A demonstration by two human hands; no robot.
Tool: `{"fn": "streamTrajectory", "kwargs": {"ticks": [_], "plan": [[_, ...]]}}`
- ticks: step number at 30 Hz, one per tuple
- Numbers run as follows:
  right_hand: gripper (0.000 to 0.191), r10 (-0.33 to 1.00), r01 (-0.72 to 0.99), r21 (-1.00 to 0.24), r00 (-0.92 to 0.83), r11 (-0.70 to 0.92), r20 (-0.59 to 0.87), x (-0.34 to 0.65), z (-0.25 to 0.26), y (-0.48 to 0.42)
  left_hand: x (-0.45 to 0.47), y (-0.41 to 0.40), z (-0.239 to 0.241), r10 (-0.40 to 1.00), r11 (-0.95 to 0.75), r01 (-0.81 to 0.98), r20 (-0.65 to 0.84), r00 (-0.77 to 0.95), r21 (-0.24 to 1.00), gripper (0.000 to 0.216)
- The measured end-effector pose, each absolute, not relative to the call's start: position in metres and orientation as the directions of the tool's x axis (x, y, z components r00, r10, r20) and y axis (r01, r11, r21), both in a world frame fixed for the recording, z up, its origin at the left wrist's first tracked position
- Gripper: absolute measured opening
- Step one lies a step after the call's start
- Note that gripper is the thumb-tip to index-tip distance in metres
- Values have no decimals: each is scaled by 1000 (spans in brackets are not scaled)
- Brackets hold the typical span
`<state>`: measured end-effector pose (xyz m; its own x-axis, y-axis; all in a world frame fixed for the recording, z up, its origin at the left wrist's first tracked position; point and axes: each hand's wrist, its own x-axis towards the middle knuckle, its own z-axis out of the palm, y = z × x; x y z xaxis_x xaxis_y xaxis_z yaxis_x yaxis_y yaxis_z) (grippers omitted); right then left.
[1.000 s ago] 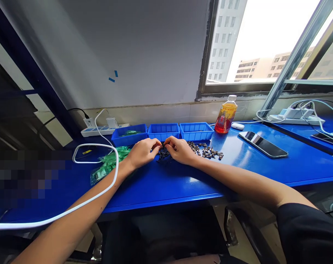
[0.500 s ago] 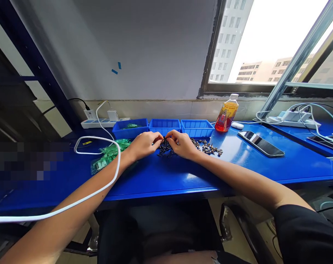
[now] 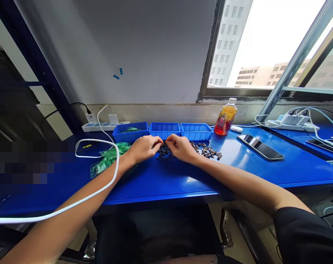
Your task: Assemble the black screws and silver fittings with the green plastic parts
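Note:
My left hand (image 3: 145, 148) and my right hand (image 3: 182, 147) meet nearly fingertip to fingertip over a pile of dark screws (image 3: 164, 151). Thumb and forefinger are pinched together on each hand. Whatever sits between the fingertips is too small to make out. Beyond my right hand, brassy and dark small screws (image 3: 210, 151) lie scattered on the blue table (image 3: 161, 187). Green plastic packets (image 3: 108, 159) lie to the left of my left hand, partly behind my forearm.
Behind my hands stand three blue bins: a left bin (image 3: 119, 136) with green packets inside, a middle bin (image 3: 164, 134) and a right bin (image 3: 196, 136). A drink bottle (image 3: 225, 118) and a phone (image 3: 261, 147) are on the right. A white cable (image 3: 118, 157) loops over my left forearm.
The whole view has shifted slightly, so table and hands appear a little lower. Both hands keep their pinched pose over the dark screws.

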<state>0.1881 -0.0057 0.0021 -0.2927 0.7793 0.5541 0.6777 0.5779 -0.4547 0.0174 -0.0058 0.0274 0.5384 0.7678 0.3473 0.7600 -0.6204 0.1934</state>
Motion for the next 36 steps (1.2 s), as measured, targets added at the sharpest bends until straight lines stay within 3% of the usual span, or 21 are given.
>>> {"fn": "streamTrajectory", "kwargs": {"ticks": [8,13,36], "plan": [[16,785,690,-449,-291,568,546,188,4,-8,17,-7,28,784,-602,776,324,530,188,33],[3,792,668,-477,-295,571,535,187,5,-10,17,-6,28,791,-593,782,324,519,193,34],[7,787,642,-488,-325,591,525,189,4,-6,16,0,21,784,-604,769,325,528,208,32]]}}
